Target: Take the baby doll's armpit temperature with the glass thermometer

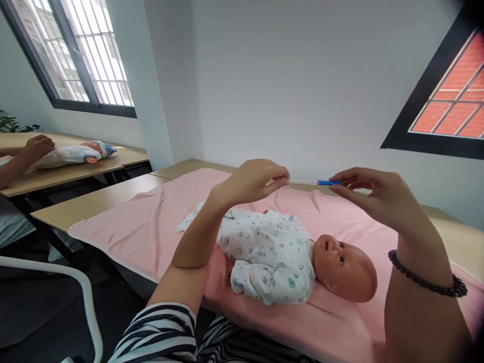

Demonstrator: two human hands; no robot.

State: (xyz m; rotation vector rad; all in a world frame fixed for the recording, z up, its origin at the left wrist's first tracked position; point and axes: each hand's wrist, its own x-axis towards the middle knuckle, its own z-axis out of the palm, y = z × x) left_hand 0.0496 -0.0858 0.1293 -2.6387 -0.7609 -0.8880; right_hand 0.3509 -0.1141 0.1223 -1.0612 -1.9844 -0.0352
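The left hand [251, 181] is raised above the table, and its thumb and fingers are pinched on the pale, clear end of a thin thermometer [312, 182]. The right hand [372, 194] holds the other end, the blue tip, between thumb and forefinger; its other fingers are loosely curled. So the thermometer lies almost level in the air between the two hands, and each hand touches one end of it. A dark bead bracelet [427, 280] sits on the right wrist.

Under the hands, well below the thermometer, a baby doll [298, 259] lies on its back on a pink blanket [151, 227]. The doll wears a white printed suit, and its head points to the right side of the view. The blanket covers a wooden table [94, 201].

Far to the left, on another table, a second doll [73, 154] lies wrapped in a cloth, and the hand of another person [36, 147] rests on it.
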